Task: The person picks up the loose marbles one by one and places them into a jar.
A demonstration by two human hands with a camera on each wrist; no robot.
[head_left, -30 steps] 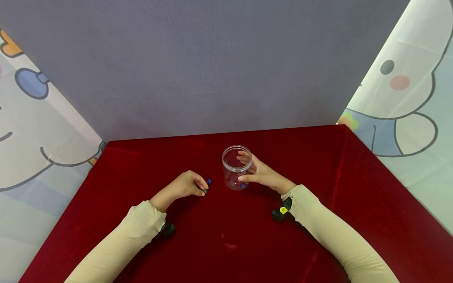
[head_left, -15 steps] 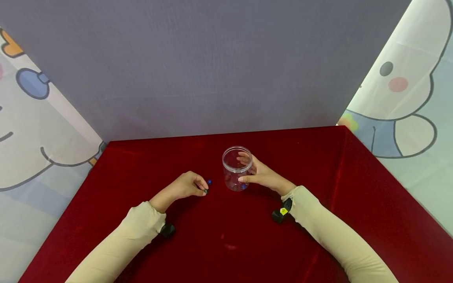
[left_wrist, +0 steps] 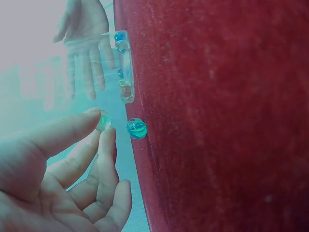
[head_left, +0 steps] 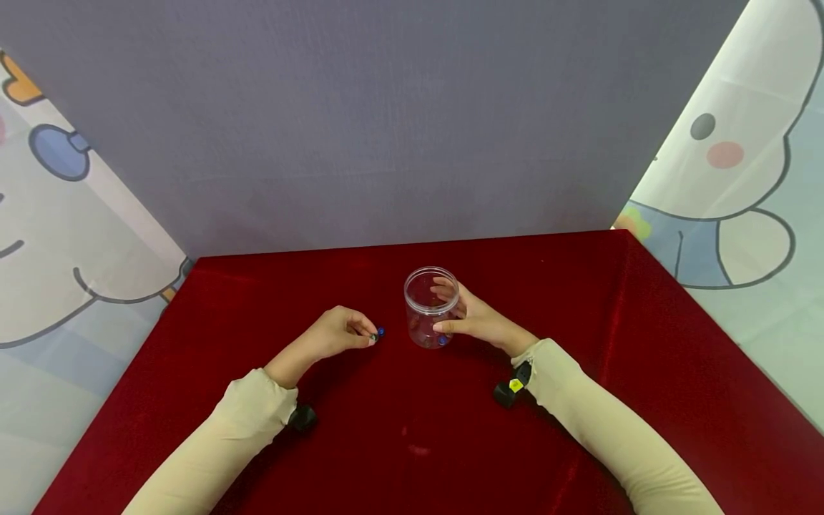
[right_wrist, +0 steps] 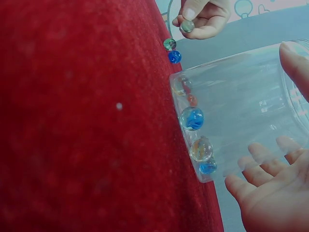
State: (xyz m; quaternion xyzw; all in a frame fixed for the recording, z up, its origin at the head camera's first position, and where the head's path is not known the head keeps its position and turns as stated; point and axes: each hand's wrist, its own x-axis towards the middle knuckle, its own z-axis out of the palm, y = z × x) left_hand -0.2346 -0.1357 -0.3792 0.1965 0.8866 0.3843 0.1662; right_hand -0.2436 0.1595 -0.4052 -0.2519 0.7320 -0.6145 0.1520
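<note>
My left hand [head_left: 336, 333] pinches a small clear, greenish marble [left_wrist: 105, 121] between thumb and fingertips, just above the red cloth. A blue marble [head_left: 381, 332] lies on the cloth beside those fingertips. In the right wrist view a green-streaked marble [right_wrist: 169, 44] lies against the blue one. Right of them a clear plastic jar [head_left: 421, 325] stands upright, its mouth uncovered. Several marbles sit at its bottom, among them a large blue swirled marble [right_wrist: 193, 119] and a clear one with orange streaks [right_wrist: 201, 149]. My right hand [head_left: 479, 318] holds the jar from the right, thumb near, fingers behind.
Red velvet-like cloth [head_left: 412, 408] covers the table. A grey wall panel [head_left: 399, 129] rises along its far edge, with cartoon-printed sheets [head_left: 727, 179] at both sides. Black cameras [head_left: 505, 393] are strapped at both wrists.
My left hand has moved slightly away from me, bringing its fingertips close to the blue marble. The jar and my right hand have stayed in place.
</note>
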